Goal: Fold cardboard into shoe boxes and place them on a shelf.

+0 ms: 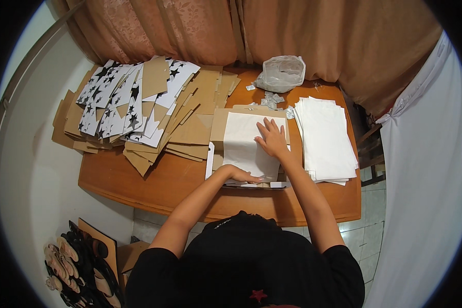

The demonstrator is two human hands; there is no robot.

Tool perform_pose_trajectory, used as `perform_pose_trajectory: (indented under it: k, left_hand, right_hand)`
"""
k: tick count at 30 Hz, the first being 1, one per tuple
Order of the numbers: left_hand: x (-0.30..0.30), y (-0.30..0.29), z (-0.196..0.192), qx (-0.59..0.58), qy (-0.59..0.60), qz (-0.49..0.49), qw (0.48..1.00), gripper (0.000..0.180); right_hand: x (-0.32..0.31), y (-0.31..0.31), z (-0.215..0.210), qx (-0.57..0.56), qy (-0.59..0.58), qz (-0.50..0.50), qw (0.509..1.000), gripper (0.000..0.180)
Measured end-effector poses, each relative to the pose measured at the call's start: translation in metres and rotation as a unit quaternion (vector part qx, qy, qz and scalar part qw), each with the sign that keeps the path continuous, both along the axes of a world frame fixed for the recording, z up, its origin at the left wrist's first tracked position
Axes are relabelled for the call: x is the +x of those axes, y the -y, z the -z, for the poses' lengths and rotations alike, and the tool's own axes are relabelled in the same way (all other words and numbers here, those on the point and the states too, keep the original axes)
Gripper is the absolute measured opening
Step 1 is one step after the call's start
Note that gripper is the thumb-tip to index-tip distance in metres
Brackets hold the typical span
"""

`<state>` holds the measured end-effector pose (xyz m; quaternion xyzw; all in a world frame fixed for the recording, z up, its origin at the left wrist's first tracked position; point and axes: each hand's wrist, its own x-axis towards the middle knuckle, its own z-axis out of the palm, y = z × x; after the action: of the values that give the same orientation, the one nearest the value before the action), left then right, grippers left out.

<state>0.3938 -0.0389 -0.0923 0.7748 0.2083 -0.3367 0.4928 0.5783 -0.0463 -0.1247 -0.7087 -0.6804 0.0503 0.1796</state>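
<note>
A sheet of white paper (244, 136) lies over an opened cardboard box (218, 123) at the middle of the table. My right hand (272, 137) rests on the paper's upper right part with its fingers spread. Near the paper's front edge, my left hand (237, 174) lies low, its fingers stretched out to the right. The box's white front edge (251, 185) shows below that hand. Neither hand grips anything that I can see. The paper covers most of the box's inside.
Flat cardboard pieces (190, 134), several with black stars on white, heap up at the left of the wooden table (113, 172). White paper sheets (326, 138) are stacked at the right. A clear plastic bag (282, 73) and small packets (272, 99) lie behind the box.
</note>
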Motion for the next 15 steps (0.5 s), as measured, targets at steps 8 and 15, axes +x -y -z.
perform_pose_trajectory:
  k: [8,15]
  left_hand:
    - [0.017,-0.02,-0.004,0.068,0.362,-0.307,0.877,0.042]
    - [0.048,-0.054,0.008,0.485,0.296,-0.213,0.795,0.044]
  right_hand:
    - [0.014,-0.007,-0.02,0.119,-0.103,-0.005,0.988,0.046]
    - [0.071,-0.056,-0.014,0.226,-0.161,0.04,0.96,0.032]
